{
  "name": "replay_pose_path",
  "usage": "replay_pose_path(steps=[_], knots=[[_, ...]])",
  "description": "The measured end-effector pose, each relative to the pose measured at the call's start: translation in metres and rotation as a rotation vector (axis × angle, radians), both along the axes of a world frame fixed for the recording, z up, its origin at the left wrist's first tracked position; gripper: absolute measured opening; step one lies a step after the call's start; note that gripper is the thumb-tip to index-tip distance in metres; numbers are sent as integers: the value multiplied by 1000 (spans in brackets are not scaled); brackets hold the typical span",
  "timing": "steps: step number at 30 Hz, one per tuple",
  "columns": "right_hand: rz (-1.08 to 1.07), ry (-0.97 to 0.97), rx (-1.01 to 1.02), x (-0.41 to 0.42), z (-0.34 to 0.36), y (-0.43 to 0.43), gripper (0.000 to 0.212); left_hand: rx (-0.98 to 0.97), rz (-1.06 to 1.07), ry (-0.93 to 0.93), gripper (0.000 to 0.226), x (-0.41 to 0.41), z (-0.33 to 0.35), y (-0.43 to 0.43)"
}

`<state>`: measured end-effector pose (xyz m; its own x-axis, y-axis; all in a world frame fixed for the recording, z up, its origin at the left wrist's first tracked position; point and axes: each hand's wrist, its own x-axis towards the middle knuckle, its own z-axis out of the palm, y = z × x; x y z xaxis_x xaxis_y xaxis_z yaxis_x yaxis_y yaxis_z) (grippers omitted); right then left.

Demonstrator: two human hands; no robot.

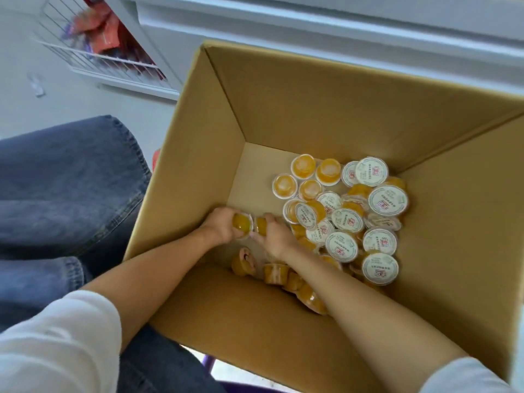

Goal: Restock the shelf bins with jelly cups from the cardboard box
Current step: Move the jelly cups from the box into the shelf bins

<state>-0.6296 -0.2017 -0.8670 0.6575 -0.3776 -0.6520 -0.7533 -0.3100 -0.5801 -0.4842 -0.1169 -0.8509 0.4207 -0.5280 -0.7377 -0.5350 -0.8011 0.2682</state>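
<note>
An open cardboard box [283, 109] stands in front of me with several orange jelly cups [343, 222] heaped at its bottom right, some showing white printed lids. Both my arms reach down inside. My left hand [222, 226] is closed around an orange jelly cup [241, 222] near the box's left wall. My right hand [273, 235] grips another jelly cup [261, 224] right beside it; the two cups nearly touch. More cups [273, 273] lie under my right forearm, partly hidden.
A white wire shelf basket [93, 52] with red and orange snack packets hangs at the upper left. A white shelf base [326, 26] runs behind the box. My legs in blue jeans [65, 180] are left of the box.
</note>
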Motion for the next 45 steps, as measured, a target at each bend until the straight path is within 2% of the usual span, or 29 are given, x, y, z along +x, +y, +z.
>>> replay_pose_path(steps=[2, 4, 7, 12, 15, 17, 20, 24, 26, 28, 31, 35, 37, 40, 45], knots=[[-133, -50, -4, 3, 26, -10, 63, -91, 123, 30, 48, 5, 12, -12], [-288, -142, -14, 4, 51, -24, 62, -184, 219, 52, 39, 9, 27, -27], [-490, -276, -3, 1, 92, -49, 55, -326, 192, 52, 22, 13, 57, -53], [-703, -549, 4, -14, 168, -86, 48, -588, 116, 144, 27, -1, 141, -99], [-750, -674, -58, -21, 218, -104, 36, -790, 189, 294, 27, -19, 200, -120], [-742, -731, -124, -23, 250, -115, 31, -945, 187, 274, 32, -26, 234, -134], [-715, -808, -255, -22, 297, -131, 35, -1102, 193, 180, 35, -31, 287, -155], [-704, -962, -462, -24, 359, -146, 42, -1250, 279, 279, 35, -34, 347, -181], [-659, -960, -585, -28, 383, -154, 43, -1314, 280, 294, 33, -32, 370, -193], [-605, -957, -742, -29, 399, -169, 43, -1369, 331, 262, 44, -25, 386, -206], [-582, -910, -916, -24, 413, -203, 50, -1399, 372, 106, 58, -11, 393, -227], [-702, -848, -888, -8, 425, -244, 52, -1392, 348, -57, 59, -5, 381, -249], [-733, -825, -858, 3, 427, -261, 50, -1420, 361, -31, 56, -5, 373, -254], [-678, -752, -860, 19, 426, -279, 55, -1483, 381, 79, 39, -6, 362, -255], [-542, -689, -931, 30, 421, -290, 49, -1493, 425, 105, 54, -3, 355, -258]])
